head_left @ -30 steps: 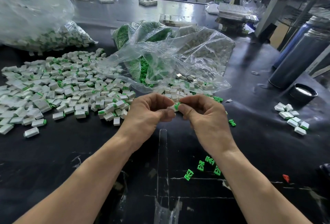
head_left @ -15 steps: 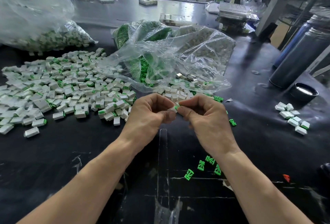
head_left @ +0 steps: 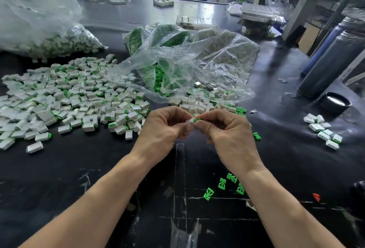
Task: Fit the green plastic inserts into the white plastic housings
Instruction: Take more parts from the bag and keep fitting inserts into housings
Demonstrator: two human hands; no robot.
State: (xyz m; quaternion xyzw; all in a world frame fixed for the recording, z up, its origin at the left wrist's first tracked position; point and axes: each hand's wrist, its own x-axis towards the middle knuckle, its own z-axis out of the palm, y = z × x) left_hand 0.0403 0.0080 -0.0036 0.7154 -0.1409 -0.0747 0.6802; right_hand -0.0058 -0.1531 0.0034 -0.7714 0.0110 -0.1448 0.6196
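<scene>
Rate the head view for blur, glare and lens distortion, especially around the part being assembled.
Head view: both hands and the white housing with its green insert are sharp; the left bag of parts is smeared by blur; overhead light glares on the far black tabletop; wide-angle bending leans the flasks and frame posts at right.

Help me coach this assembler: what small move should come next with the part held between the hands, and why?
Probably press the green insert further into the white housing. The left hand pinches the housing and the right hand pinches the insert at its mouth, with green still showing outside, so it looks not yet seated.
</scene>
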